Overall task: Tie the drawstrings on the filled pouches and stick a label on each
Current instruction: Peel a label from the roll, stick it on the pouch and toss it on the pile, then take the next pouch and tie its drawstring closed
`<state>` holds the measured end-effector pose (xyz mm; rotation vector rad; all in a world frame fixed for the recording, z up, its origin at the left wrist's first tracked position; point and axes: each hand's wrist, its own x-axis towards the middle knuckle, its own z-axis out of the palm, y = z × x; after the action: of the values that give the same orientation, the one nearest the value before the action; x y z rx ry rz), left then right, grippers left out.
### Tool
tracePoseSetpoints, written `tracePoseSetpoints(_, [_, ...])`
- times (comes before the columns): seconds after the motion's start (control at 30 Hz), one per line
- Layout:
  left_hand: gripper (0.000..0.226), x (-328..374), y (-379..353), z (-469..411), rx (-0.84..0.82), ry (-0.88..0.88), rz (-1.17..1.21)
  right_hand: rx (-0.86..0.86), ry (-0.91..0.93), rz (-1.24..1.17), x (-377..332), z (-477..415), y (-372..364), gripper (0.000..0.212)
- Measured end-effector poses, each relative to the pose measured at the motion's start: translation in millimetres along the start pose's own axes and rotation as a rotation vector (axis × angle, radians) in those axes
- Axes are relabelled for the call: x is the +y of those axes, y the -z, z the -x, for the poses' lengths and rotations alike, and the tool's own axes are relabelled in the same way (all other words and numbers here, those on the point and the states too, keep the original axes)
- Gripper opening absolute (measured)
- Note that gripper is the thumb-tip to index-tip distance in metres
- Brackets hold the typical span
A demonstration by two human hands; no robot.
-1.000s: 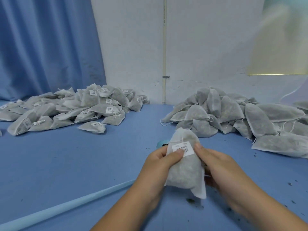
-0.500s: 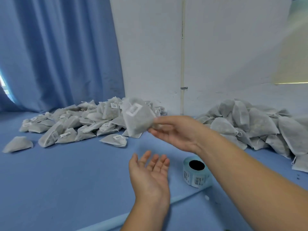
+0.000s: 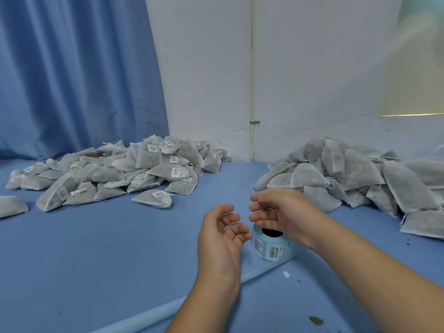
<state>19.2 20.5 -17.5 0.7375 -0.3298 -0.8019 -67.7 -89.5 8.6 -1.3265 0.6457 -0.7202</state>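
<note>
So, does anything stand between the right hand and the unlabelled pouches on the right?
Nothing visible does. The right hand hovers empty above the label roll, and the unlabelled pile lies just beyond it on the table. The roll sits on the near side, out of that path.
</note>
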Motion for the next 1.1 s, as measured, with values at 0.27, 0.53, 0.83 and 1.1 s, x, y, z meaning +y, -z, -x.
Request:
tracePoseSetpoints(0.27, [0.016,-26,-20,12,-0.202,-0.055,-0.333,0.034,0.000,0.129,2,37,45,0.012])
tracePoseSetpoints(0.53, [0.019,-97,-72,20,-0.344,0.025,-0.660,0.184,-0.017,0.416,3,42,91,0.015])
tracePoseSetpoints(0.83, [0.015,-116,-57,13,-0.376,0.037,-0.774,0.589,0.091,1.001,7,-16,152,0.040])
tracePoseSetpoints(1.1, [0.019,-124,-57,7,-0.408,0.086,-0.750,0.547,0.009,1.588,-43,-73,152,0.054])
